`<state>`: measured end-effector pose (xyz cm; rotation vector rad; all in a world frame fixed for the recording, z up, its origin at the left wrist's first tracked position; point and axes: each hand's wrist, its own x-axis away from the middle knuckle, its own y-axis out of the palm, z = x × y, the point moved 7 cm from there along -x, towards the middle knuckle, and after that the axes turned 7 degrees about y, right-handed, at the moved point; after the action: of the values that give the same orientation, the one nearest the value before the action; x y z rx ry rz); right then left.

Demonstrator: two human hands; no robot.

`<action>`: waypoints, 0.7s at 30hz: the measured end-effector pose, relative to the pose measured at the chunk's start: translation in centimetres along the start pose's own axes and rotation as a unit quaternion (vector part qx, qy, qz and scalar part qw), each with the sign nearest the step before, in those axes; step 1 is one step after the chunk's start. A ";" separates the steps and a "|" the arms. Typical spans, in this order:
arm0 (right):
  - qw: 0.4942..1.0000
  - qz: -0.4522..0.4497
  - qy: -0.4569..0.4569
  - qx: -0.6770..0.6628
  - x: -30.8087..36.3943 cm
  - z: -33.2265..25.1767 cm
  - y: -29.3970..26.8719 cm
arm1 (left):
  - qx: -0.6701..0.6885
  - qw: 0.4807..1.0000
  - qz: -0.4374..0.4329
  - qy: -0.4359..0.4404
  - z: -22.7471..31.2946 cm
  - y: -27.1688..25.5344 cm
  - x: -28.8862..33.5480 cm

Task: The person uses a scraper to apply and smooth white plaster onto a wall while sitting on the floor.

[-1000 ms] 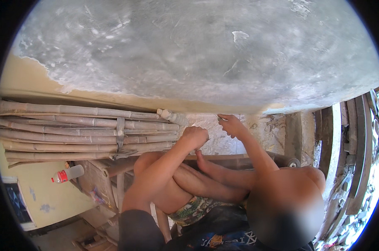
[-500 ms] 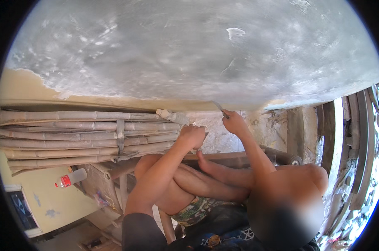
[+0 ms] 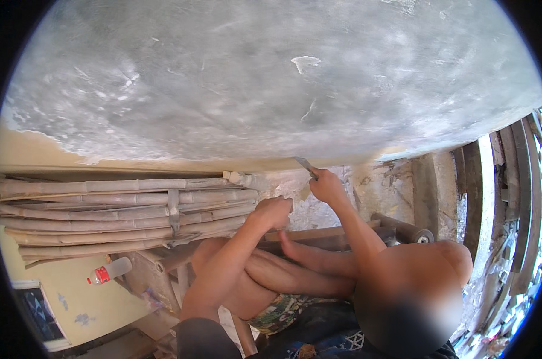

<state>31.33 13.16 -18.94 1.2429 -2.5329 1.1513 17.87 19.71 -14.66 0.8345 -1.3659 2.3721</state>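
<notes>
My right hand (image 3: 329, 184) is closed round the handle of a scraper (image 3: 305, 166) with a thin metal blade. The blade's tip meets the lower border of the grey coating on the wall (image 3: 271, 102), where a strip of yellow paint (image 3: 34, 149) shows. To the left and slightly lower, my left hand (image 3: 273, 212) is curled closed just above my bare foot (image 3: 292, 242). Its fingers face away from view, so anything inside them is hidden. My legs are folded under my arms.
A tied bundle of bamboo poles (image 3: 97, 206) lies along the wall at left. Below it lies a clear bottle with a red label (image 3: 110, 270). A round bamboo rail (image 3: 405, 229) runs near my knees. Upright timbers (image 3: 474, 191) stand at right, close to my right arm.
The whole view has shifted, so the wall's lower border and poles sit lower. The scraper, still at that border, looks straighter and tilts more steeply leftward. My left hand stays closed.
</notes>
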 end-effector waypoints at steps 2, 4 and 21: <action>1.000 -0.018 0.011 0.016 -0.5 0.7 0.3 | 0.003 1.000 0.028 0.014 0.2 -0.7 -0.1; 1.000 0.012 0.017 0.002 -1.5 2.4 0.2 | 0.013 0.998 0.046 0.039 1.1 -0.6 -1.8; 0.990 -0.135 0.039 0.015 -1.6 -0.2 -4.3 | 0.015 0.991 -0.091 -0.094 -9.1 19.6 -26.2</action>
<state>35.45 12.67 -16.92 1.4619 -2.2139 1.1521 25.73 18.58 -47.69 1.1635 -1.2629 2.2263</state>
